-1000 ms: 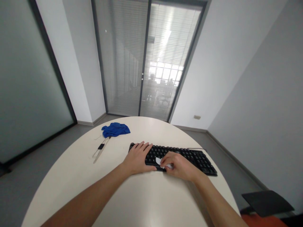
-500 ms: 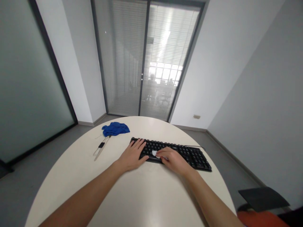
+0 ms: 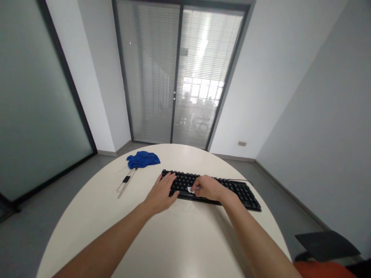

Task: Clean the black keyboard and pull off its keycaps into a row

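A black keyboard [image 3: 183, 180] lies on the round cream table [image 3: 179, 239]. My left hand [image 3: 162, 193] rests flat on the keyboard's left end, fingers stretched out and thumb apart, holding nothing. Over the keys right of it, my right hand [image 3: 210, 188] is closed, fingertips pinching a small white cleaning pad [image 3: 189, 189] against the keys. Most of the pad is hidden under the fingers, and its exact material is unclear.
A crumpled blue cloth [image 3: 143, 159] lies at the back left of the table. Near it are a thin tool [image 3: 126, 185] and a cord with a black clip [image 3: 126, 179]. The keyboard's cable [image 3: 243, 180] runs along the back right. A dark chair [image 3: 327, 245] stands at the lower right.
My right hand has turned over, its wrist raised and fingers curled more tightly around the white pad, which stays at nearly the same keys. My left hand has hardly moved.
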### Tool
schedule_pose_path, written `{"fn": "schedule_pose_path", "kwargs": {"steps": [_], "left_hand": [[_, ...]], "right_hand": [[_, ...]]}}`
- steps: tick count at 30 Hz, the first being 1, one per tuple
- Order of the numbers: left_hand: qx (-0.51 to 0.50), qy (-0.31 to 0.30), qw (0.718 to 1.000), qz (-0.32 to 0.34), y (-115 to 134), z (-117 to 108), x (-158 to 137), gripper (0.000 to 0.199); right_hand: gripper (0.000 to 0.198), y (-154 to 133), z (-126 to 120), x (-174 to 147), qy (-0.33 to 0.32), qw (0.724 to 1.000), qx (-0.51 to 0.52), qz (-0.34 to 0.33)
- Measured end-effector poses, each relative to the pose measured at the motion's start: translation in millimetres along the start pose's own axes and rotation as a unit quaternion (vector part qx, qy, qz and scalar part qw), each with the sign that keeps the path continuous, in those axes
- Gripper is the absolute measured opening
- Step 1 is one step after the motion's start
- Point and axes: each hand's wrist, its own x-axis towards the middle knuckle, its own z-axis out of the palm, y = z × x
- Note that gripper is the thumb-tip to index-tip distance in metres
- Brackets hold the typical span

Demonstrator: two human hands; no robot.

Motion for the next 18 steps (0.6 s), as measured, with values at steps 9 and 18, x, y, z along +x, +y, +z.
{"fn": "schedule_pose_path", "kwargs": {"steps": [9,18], "left_hand": [[-0.036,0.004,0.999,0.011,-6.4,-1.6,-0.8,0.052],[-0.023,-0.006,1.000,0.004,-4.4,-2.2,-0.1,0.049]], "right_hand": [[0.030,3.9,21.7,-19.6,0.149,0.983,0.053,-0.091],[0.032,-16.5,19.0,-14.3,0.062,0.987,-0.034,-0.141]]}}
